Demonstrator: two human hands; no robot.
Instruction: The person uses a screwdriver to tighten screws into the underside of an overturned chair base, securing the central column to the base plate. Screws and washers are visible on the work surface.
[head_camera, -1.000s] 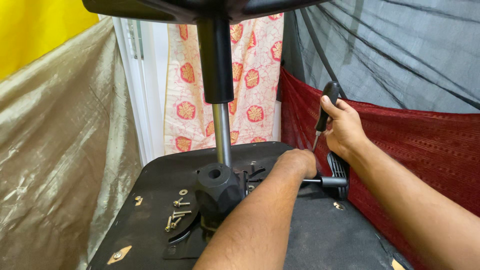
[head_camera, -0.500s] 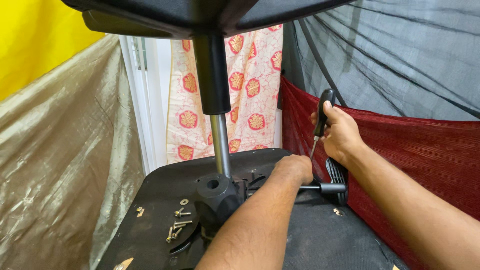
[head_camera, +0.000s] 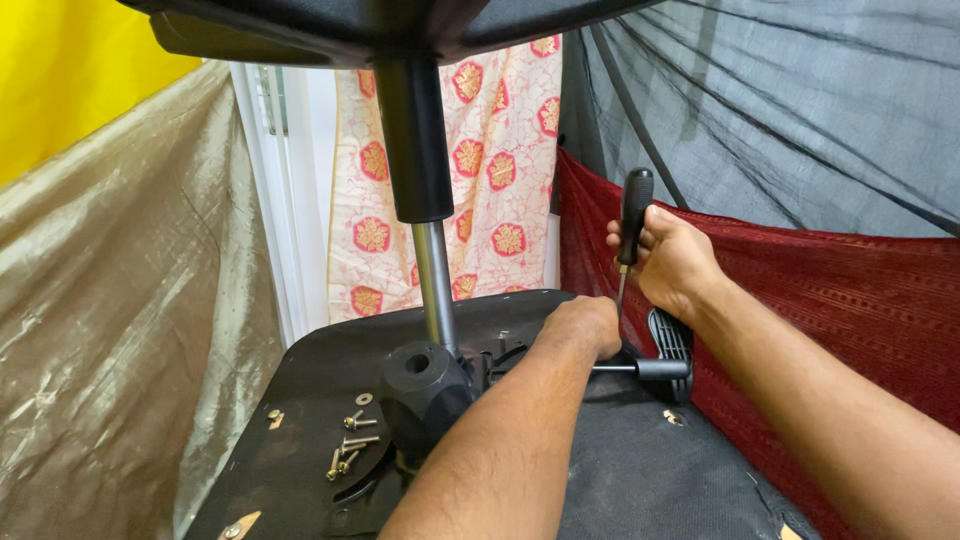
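An upturned office chair seat (head_camera: 300, 400) lies before me, its black underside facing up. A metal gas cylinder (head_camera: 433, 270) rises from the black mechanism (head_camera: 425, 385) at its middle. My right hand (head_camera: 672, 258) grips a black-handled screwdriver (head_camera: 632, 225), held upright with its tip pointing down at the mechanism. My left hand (head_camera: 582, 325) rests closed on the mechanism plate beside the screwdriver tip; what its fingers hold is hidden. A black lever with a round handle (head_camera: 655, 368) sticks out to the right under my hands.
Several loose screws and a washer (head_camera: 350, 440) lie on the seat underside left of the mechanism. A golden cloth (head_camera: 120, 320) hangs at left, a floral curtain (head_camera: 500, 150) behind, a red fabric (head_camera: 800, 300) and dark netting (head_camera: 780, 100) at right. The chair base (head_camera: 380, 25) looms overhead.
The view has shifted down and closer. My right hand with the screwdriver has stayed at the same spot over the mechanism; my left hand has not moved.
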